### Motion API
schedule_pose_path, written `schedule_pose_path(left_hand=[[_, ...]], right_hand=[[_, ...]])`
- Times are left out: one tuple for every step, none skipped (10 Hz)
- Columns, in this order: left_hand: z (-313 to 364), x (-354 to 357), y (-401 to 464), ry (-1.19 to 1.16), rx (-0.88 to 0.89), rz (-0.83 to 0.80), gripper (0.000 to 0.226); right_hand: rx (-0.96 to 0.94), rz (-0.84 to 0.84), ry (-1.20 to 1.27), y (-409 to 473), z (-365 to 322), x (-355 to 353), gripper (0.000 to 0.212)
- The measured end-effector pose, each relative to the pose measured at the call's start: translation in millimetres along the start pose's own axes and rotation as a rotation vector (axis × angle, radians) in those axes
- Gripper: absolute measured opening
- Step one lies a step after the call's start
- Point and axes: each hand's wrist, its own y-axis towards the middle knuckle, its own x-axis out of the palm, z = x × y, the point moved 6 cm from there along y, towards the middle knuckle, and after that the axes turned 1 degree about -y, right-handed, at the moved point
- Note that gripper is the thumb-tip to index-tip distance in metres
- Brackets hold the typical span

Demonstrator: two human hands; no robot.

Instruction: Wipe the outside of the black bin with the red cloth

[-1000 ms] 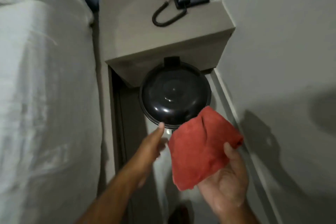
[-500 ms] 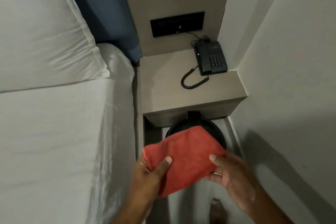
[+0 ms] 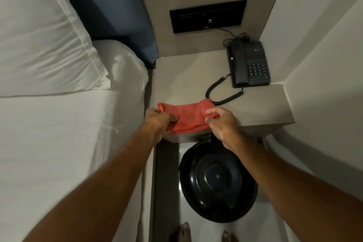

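Note:
The red cloth lies folded near the front edge of the grey bedside shelf. My left hand pinches its left end and my right hand pinches its right end. The black bin, round with a shiny domed lid, stands on the floor below the shelf, between my forearms. Its back part is hidden under the shelf edge and my right wrist.
A black telephone with a coiled cord sits on the shelf's right rear. A black wall panel is above it. The white bed and pillow fill the left. A white wall closes the right side. My bare feet show at the bottom.
The view has tilted up and back. Both hands carried the red cloth from over the bin lid up onto the shelf; the bin lid is now uncovered.

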Motion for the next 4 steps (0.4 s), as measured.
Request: schedule_pose_path(left_hand=[[6.8,1.7,36.6,0.149,0.164,0.015,0.07],[-8.9,9.8,52.8,0.809,0.294,-0.041,0.089],[-30.4,15.2,48.7,1.288,0.263,-0.167,0.092],[-4.4,9.4,35.2,1.512,0.364,-0.239,0.05]], right_hand=[[-0.022,-0.077,-0.341,34.1,6.1,23.0,0.061],[0.014,-0.218,-0.758,44.5,26.2,43.5,0.082],[0.033,-0.272,-1.035,43.9,43.1,42.1,0.095],[-0.006,-0.214,-1.094,33.5,19.7,39.2,0.082]])
